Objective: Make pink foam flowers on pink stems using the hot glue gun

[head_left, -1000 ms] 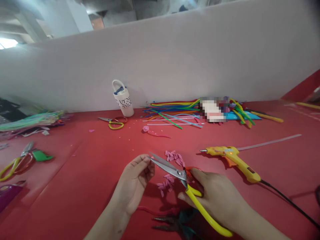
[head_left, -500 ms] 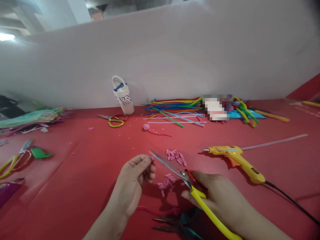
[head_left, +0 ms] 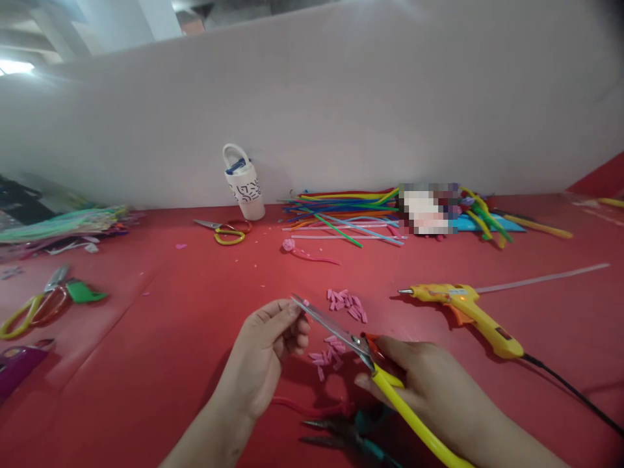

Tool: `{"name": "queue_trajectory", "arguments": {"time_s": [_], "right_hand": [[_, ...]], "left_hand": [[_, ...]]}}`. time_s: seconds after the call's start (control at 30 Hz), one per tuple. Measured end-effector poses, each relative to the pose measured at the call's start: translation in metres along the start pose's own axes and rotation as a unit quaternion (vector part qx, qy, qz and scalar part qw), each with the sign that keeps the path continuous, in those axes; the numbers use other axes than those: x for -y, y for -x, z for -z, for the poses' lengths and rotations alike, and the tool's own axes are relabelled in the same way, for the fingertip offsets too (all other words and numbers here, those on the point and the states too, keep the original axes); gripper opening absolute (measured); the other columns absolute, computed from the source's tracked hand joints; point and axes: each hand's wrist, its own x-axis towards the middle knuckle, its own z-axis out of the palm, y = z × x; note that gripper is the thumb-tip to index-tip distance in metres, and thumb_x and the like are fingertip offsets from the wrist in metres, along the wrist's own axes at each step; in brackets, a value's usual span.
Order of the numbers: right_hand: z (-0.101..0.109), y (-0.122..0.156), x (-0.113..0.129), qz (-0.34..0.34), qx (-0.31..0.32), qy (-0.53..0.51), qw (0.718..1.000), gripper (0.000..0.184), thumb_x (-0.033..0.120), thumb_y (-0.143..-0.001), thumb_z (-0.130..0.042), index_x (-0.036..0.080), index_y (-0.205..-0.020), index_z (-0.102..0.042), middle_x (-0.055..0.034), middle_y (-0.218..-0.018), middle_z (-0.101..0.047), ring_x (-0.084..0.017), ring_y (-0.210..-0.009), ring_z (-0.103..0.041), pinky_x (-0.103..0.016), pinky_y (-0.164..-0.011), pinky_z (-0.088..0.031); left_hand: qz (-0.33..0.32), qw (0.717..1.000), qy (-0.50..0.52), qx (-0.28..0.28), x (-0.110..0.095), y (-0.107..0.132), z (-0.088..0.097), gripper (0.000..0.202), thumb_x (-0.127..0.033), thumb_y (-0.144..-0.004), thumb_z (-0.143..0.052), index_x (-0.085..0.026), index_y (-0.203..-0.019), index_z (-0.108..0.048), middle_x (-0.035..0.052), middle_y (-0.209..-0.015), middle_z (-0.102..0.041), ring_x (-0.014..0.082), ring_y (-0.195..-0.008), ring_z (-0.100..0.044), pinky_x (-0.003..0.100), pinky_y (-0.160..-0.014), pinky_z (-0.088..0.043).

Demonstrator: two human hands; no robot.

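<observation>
My right hand grips a pair of scissors with one yellow and one red handle. The blades point left and look nearly closed, their tips at the fingertips of my left hand. Those fingers pinch a tiny pink piece, mostly hidden by fingers and blade. Two small piles of cut pink strips lie below the blades: an upper pile and a lower pile. Closer to me are pliers with teal handles and a red fuzzy stem.
A yellow glue gun with a cord lies right. Behind are a pink flower on a stem, colourful pipe cleaners, a white tumbler and other scissors. More scissors lie left on the red table.
The scissor blades have closed over the pink piece at my left fingertips. My view has shifted slightly; both hands otherwise keep nearly the same place.
</observation>
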Motion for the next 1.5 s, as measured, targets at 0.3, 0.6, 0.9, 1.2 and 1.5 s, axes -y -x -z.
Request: {"name": "queue_trajectory", "arguments": {"time_s": [0.3, 0.6, 0.9, 1.2, 1.5], "right_hand": [[0.002, 0.000, -0.003, 0.008, 0.077, -0.184, 0.980, 0.040, 0.054, -0.080, -0.044, 0.022, -0.060, -0.033, 0.0056, -0.056, -0.032, -0.011, -0.053, -0.028, -0.023, -0.046, -0.021], [0.000, 0.003, -0.001, 0.002, 0.092, -0.138, 0.986, 0.039, 0.053, -0.080, -0.046, 0.020, -0.061, -0.040, 0.0040, -0.057, -0.040, -0.011, -0.053, -0.031, -0.024, -0.046, -0.020], [0.004, 0.007, 0.003, 0.015, 0.086, -0.108, 0.990, 0.033, 0.048, -0.080, -0.048, 0.020, -0.064, -0.041, 0.0016, -0.059, -0.050, -0.012, -0.053, -0.038, -0.023, -0.046, -0.024], [0.006, 0.009, 0.007, 0.020, 0.074, -0.067, 0.995, 0.031, 0.048, -0.080, -0.045, 0.020, -0.067, -0.049, -0.0028, -0.063, -0.060, -0.015, -0.052, -0.048, -0.025, -0.047, -0.027], [0.000, 0.001, 0.003, -0.019, 0.051, -0.040, 0.998, 0.042, 0.058, -0.078, -0.046, 0.021, -0.059, -0.042, -0.0026, -0.056, -0.054, -0.013, -0.047, -0.040, -0.025, -0.046, -0.024]], "left_hand": [[-0.067, 0.997, -0.018, 0.023, -0.006, -0.002, 0.000, 0.020, -0.027, -0.080, -0.058, -0.011, -0.075, -0.069, 0.0061, -0.065, -0.069, 0.0118, -0.058, -0.062, 0.020, -0.054, -0.048], [-0.066, 0.995, -0.073, 0.036, -0.004, 0.005, -0.003, 0.009, -0.021, -0.073, -0.066, -0.014, -0.068, -0.067, 0.0012, -0.057, -0.066, 0.0091, -0.050, -0.058, 0.018, -0.050, -0.046], [-0.066, 0.997, -0.042, 0.029, -0.002, 0.004, -0.004, 0.008, -0.018, -0.070, -0.066, -0.014, -0.063, -0.066, 0.0002, -0.054, -0.065, 0.0078, -0.049, -0.056, 0.017, -0.049, -0.045], [-0.070, 0.996, -0.042, 0.020, -0.003, 0.007, -0.005, 0.008, -0.013, -0.069, -0.064, -0.015, -0.061, -0.065, -0.0009, -0.051, -0.064, 0.0070, -0.046, -0.055, 0.015, -0.046, -0.043], [-0.038, 0.998, -0.046, -0.005, -0.001, 0.000, -0.001, 0.009, -0.019, -0.068, -0.066, -0.014, -0.061, -0.062, -0.0011, -0.052, -0.062, 0.0064, -0.046, -0.053, 0.016, -0.048, -0.043]]}}
